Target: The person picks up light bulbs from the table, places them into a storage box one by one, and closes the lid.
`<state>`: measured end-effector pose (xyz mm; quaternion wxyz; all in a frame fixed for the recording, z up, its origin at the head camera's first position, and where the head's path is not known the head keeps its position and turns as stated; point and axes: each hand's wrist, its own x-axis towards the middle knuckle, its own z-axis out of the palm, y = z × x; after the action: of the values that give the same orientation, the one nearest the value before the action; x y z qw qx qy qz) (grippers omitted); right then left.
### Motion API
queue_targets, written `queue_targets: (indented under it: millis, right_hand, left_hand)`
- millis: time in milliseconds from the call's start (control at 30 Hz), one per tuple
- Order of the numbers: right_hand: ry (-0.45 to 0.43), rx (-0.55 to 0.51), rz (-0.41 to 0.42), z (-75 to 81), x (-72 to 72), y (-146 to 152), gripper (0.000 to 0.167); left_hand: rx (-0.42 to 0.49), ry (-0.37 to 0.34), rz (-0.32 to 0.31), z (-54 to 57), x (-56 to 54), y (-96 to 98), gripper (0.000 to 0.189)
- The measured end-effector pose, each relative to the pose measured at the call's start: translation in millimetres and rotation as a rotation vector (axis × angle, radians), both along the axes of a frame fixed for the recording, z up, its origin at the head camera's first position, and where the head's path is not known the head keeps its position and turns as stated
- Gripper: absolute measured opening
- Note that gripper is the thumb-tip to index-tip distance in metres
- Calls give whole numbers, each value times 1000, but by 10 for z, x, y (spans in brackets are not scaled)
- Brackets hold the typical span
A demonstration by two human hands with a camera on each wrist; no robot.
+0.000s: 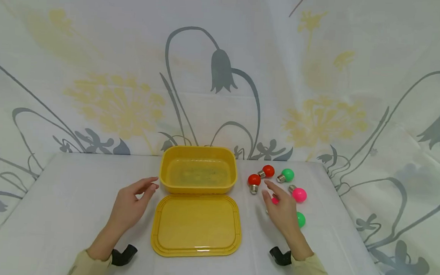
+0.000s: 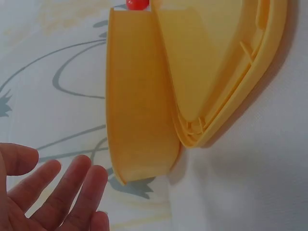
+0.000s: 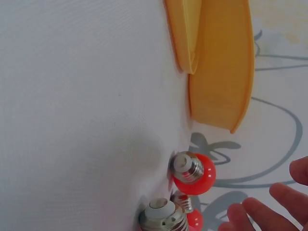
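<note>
A yellow plastic container (image 1: pixel 198 191) stands open-topped at the back middle of the table. Directly in front of it lies its yellow lid (image 1: pixel 197 226). My left hand (image 1: pixel 130 201) hovers just left of the container, fingers loosely bent and holding nothing. To the right, several small coloured light bulbs lie loose: red bulbs (image 1: pixel 254 180), green bulbs (image 1: pixel 287 174) and pink bulbs (image 1: pixel 299 195). Over them is my right hand (image 1: pixel 284 211), fingers relaxed, hiding part of a pink bulb and a green one. In the right wrist view, its fingers (image 3: pixel 264 211) are apart from the red bulb (image 3: pixel 196 175).
A white cloth covers the table (image 1: pixel 68 204). Behind it hangs a flower-patterned curtain (image 1: pixel 133 65), which also runs along the sides. Black curved pieces (image 1: pixel 124 255) sit at both wrists, by the light sleeves (image 1: pixel 90 267).
</note>
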<state>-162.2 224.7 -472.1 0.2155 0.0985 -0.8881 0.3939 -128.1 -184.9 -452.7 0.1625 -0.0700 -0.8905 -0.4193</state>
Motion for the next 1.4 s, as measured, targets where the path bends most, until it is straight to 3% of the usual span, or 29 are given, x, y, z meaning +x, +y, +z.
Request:
queue_targets:
  millis: [367,633,867,1400]
  right_hand:
    - [-92,-144,-2,-20,-102,-58,31]
    - [-125,-150,-25,-24,-196,-94,31]
    - [-162,-144,-38,-37,-290,-142,35]
    - [-159,-182,-48,-66,-437,-192,33]
  left_hand:
    - [76,-51,8,-59,-187,-30,25]
    - [85,-62,29,-142,-320,-54,26]
    - [126,-128,53,-204,-419,-91,27]
    - [190,-244,24,-269,-588,-64,34]
